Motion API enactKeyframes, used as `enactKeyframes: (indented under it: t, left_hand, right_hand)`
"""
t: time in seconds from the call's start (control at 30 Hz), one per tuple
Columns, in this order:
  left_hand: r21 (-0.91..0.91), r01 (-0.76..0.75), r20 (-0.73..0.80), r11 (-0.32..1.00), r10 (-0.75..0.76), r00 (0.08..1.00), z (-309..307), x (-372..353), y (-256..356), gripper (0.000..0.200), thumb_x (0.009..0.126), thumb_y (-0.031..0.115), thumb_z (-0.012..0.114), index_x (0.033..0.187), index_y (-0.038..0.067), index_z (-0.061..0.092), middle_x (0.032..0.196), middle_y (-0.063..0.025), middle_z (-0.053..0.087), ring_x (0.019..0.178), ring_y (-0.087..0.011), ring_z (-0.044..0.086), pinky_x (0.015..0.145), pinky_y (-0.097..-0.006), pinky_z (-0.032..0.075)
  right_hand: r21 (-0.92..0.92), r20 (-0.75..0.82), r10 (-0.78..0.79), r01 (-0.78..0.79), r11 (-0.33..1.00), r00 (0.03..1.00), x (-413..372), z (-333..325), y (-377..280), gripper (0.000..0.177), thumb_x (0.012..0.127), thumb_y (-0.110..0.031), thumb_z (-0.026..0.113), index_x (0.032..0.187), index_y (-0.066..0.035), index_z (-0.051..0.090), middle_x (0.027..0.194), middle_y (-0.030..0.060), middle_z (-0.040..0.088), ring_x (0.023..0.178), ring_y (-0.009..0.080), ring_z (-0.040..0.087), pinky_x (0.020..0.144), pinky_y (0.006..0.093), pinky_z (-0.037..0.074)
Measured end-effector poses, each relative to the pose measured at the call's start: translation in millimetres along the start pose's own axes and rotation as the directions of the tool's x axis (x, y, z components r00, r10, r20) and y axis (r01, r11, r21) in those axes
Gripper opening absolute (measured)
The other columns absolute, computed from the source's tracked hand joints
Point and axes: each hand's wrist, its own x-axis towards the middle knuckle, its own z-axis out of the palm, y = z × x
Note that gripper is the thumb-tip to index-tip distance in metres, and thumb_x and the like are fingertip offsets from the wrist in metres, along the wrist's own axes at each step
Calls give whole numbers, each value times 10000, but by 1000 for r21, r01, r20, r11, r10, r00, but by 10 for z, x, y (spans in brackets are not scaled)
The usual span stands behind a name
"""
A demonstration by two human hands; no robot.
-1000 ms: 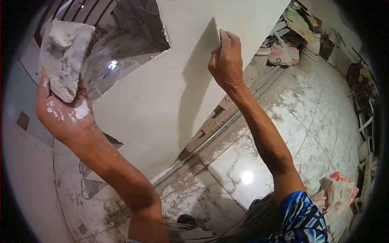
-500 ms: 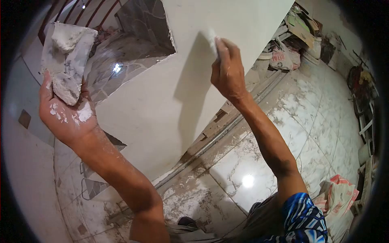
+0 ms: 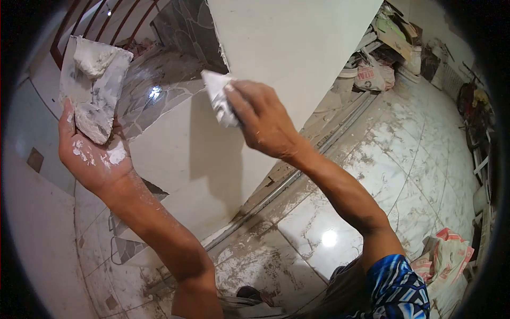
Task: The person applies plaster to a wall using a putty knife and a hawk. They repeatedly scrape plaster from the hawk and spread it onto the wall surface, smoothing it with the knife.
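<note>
My left hand (image 3: 98, 162) is palm up at the left, its fingers wrapped round the lower end of a flat putty board (image 3: 85, 94). Lumps of whitish putty (image 3: 94, 59) sit on the board's upper part and near its base, and flecks of it mark my palm. My right hand (image 3: 268, 119) grips a flat putty scraper (image 3: 219, 95), its pale blade smeared and turned toward the board. The scraper is in front of the pale wall panel (image 3: 287, 48), whose left edge is stepped; my hand's shadow falls on the panel.
A metal rail (image 3: 297, 175) runs along the foot of the panel. The tiled floor (image 3: 319, 218) is streaked with dust. Sacks and buckets (image 3: 372, 77) are piled at the back right, a crumpled sack (image 3: 443, 255) lies lower right, and brown bars (image 3: 106, 24) stand upper left.
My right hand has come away from the panel's upper part, moving left and down and turning so that the scraper's blade shows. My left hand and the board have shifted slightly right and down.
</note>
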Motion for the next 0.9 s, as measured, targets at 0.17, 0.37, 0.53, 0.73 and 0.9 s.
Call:
enactKeyframes:
  t: [0.17, 0.37, 0.53, 0.73, 0.9]
  left_hand:
    - [-11, 0, 2, 1000, 0, 1000, -74, 80, -21, 419, 966, 240, 611, 1255, -62, 581, 1182, -150, 618, 1066, -262, 610, 884, -386, 470]
    - [38, -36, -57, 999, 38, 998, -39, 53, 6, 416, 973, 229, 599, 1261, -71, 577, 1224, -167, 616, 1072, -269, 623, 897, -394, 504]
    - [13, -50, -10, 999, 50, 999, -65, 84, -5, 413, 975, 225, 600, 1253, -80, 582, 1227, -175, 619, 1081, -276, 625, 898, -396, 518]
    - [-4, -3, 5, 1000, 3, 1000, 81, -41, -4, 419, 970, 205, 607, 1266, -90, 564, 1217, -186, 617, 1077, -285, 630, 887, -402, 530]
    - [1, -16, -44, 1000, 16, 999, 187, -121, 15, 384, 964, 207, 612, 1220, -77, 580, 1214, -187, 617, 1061, -275, 632, 846, -391, 529]
  right_hand:
    - [-64, -163, 223, -236, 970, 961, -14, -111, 388, 589, 757, 96, 599, 1334, 67, 487, 1238, 260, 537, 1140, 418, 553, 969, 462, 491]
    - [-35, -183, 479, -493, 869, 858, -598, -146, 973, 568, 784, 94, 580, 1340, 82, 467, 1246, 250, 514, 1144, 400, 555, 944, 427, 523]
    - [-28, -174, 448, -459, 888, 877, -701, -31, 961, 571, 782, 88, 552, 1346, 74, 466, 1244, 243, 511, 1156, 410, 525, 986, 449, 481]
    - [-104, -40, 184, -187, 977, 982, -716, 215, 234, 568, 762, 29, 635, 1315, 41, 504, 1266, 224, 528, 1208, 378, 503, 1000, 504, 438]
    - [77, 115, -35, 26, 997, 993, -821, -16, 289, 600, 755, 34, 651, 1337, 23, 505, 1294, 222, 540, 1209, 387, 523, 1012, 491, 451]
